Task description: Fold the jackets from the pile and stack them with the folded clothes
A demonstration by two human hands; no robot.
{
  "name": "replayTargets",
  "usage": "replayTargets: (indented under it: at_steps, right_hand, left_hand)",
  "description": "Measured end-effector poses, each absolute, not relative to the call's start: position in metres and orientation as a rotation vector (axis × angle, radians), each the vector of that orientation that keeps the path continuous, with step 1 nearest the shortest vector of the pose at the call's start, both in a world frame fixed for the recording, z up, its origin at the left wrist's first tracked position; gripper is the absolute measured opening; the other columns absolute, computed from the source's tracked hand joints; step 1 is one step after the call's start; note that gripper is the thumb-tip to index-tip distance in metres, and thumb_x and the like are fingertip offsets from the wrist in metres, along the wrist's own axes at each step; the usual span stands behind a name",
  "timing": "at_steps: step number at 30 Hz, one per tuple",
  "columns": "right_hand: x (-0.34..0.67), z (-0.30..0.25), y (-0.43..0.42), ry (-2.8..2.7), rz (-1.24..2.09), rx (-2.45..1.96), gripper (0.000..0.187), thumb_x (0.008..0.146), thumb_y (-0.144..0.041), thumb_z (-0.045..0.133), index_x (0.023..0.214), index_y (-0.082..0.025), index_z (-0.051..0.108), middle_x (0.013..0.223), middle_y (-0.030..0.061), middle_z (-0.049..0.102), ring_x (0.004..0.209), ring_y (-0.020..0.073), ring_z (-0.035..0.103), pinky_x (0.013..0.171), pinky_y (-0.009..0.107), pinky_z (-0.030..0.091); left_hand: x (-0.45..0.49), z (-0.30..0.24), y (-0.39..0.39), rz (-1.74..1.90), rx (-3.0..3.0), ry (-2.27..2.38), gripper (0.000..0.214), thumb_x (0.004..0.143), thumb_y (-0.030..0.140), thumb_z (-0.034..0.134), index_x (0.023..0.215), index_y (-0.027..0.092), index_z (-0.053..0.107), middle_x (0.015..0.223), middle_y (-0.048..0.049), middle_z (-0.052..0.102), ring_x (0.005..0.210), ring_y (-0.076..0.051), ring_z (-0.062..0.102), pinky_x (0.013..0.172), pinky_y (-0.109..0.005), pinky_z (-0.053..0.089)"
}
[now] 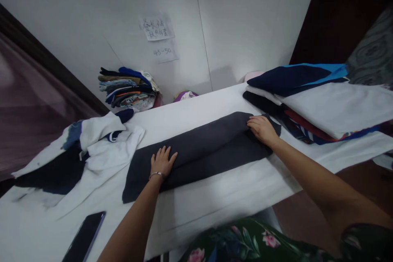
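Observation:
A dark grey garment (199, 147) lies folded into a long strip across the white table (215, 196). My left hand (162, 161) rests flat on its left part, fingers spread, with a thin bracelet at the wrist. My right hand (261, 129) lies on the strip's right end, fingers bent slightly over the cloth's edge, pressing it down.
A white and navy garment (92, 147) lies crumpled at the table's left. A dark phone (84, 235) sits near the front left edge. Folded clothes (322, 98) are stacked at the right. Another folded pile (129, 88) stands against the wall under two paper notes (158, 28).

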State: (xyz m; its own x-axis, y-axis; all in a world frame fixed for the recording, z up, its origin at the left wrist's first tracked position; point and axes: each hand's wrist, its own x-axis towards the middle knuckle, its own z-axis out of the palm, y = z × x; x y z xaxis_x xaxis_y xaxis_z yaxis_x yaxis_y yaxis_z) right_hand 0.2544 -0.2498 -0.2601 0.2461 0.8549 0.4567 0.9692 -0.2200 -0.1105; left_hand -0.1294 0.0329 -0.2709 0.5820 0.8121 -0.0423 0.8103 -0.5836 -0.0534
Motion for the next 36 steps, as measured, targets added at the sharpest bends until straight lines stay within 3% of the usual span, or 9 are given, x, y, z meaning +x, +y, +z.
replayTargets:
  at_steps: [6,11,13,16,18,20,24,28,36]
  right_hand:
    - [0.254,-0.279,-0.266,-1.661,-0.176,-2.300,0.030,0.080,-0.019,0.046,0.095,-0.020,0.071,0.111,0.0079,0.067,0.104,0.0231,0.058,0.091,0.038,0.040]
    - [0.241,-0.258,-0.249,-1.595,-0.174,-2.382,0.030,0.074,-0.018,0.047,0.090,-0.022,0.072,0.108,0.0062,0.068,0.107,0.0242,0.058,0.103,0.045,0.029]
    - [0.226,-0.242,-0.227,-1.565,-0.256,-2.335,0.032,0.080,-0.023,0.044,0.099,-0.021,0.070,0.119,0.0080,0.064,0.115,0.0251,0.053,0.107,0.046,0.025]
    - [0.202,-0.221,-0.186,-1.555,-0.349,-2.247,0.044,0.090,-0.040,0.038,0.123,-0.019,0.059,0.142,0.0113,0.046,0.133,0.0274,0.035,0.110,0.048,0.021]
    - [0.195,-0.216,-0.162,-1.555,-0.341,-2.259,0.054,0.092,-0.049,0.034,0.135,-0.019,0.048,0.151,0.0116,0.032,0.140,0.0281,0.022,0.111,0.050,0.017]
    - [0.199,-0.223,-0.149,-1.498,-0.236,-2.383,0.061,0.092,-0.055,0.031,0.140,-0.020,0.042,0.154,0.0120,0.026,0.142,0.0296,0.017,0.111,0.053,0.015]
    - [0.224,-0.259,-0.153,-1.328,0.057,-2.664,0.067,0.091,-0.060,0.027,0.138,-0.017,0.045,0.150,0.0131,0.035,0.139,0.0342,0.023,0.108,0.057,0.019]
    - [0.237,-0.285,-0.160,-1.309,0.023,-2.693,0.071,0.089,-0.063,0.025,0.137,-0.015,0.046,0.149,0.0132,0.035,0.138,0.0352,0.023,0.108,0.057,0.021]
    - [0.232,-0.270,-0.154,-1.333,0.002,-2.688,0.068,0.089,-0.064,0.024,0.129,-0.018,0.054,0.145,0.0164,0.040,0.136,0.0375,0.027,0.104,0.063,0.021]
  left_hand:
    - [-0.129,-0.270,0.031,0.101,-2.767,-1.413,0.061,0.094,0.051,0.025,0.145,0.020,0.036,0.153,-0.0078,0.028,0.142,-0.026,0.022,0.113,-0.050,0.018]
    - [-0.128,-0.268,0.029,0.101,-2.780,-1.426,0.062,0.094,0.052,0.026,0.145,0.019,0.036,0.153,-0.0083,0.028,0.142,-0.026,0.022,0.113,-0.050,0.017]
    - [-0.128,-0.268,0.029,0.094,-2.779,-1.428,0.062,0.093,0.052,0.026,0.145,0.019,0.037,0.153,-0.0086,0.028,0.142,-0.026,0.022,0.113,-0.050,0.017]
    - [-0.129,-0.269,0.029,0.086,-2.774,-1.428,0.062,0.093,0.052,0.026,0.144,0.019,0.037,0.153,-0.0092,0.029,0.141,-0.026,0.023,0.113,-0.050,0.017]
    - [-0.129,-0.269,0.029,0.081,-2.776,-1.424,0.062,0.093,0.052,0.026,0.144,0.019,0.037,0.153,-0.0095,0.030,0.141,-0.026,0.023,0.113,-0.050,0.018]
    - [-0.130,-0.270,0.029,0.080,-2.781,-1.417,0.062,0.093,0.052,0.026,0.144,0.018,0.037,0.153,-0.0097,0.030,0.141,-0.026,0.023,0.113,-0.049,0.017]
    - [-0.132,-0.270,0.029,0.076,-2.808,-1.404,0.062,0.093,0.053,0.026,0.145,0.020,0.036,0.153,-0.0084,0.028,0.142,-0.025,0.022,0.114,-0.049,0.016]
    - [-0.132,-0.271,0.028,0.074,-2.816,-1.408,0.062,0.093,0.054,0.026,0.144,0.021,0.037,0.153,-0.0082,0.029,0.141,-0.025,0.023,0.114,-0.049,0.017]
    - [-0.132,-0.273,0.028,0.049,-2.834,-1.415,0.065,0.093,0.057,0.024,0.145,0.020,0.037,0.153,-0.0075,0.029,0.142,-0.026,0.022,0.114,-0.050,0.015]
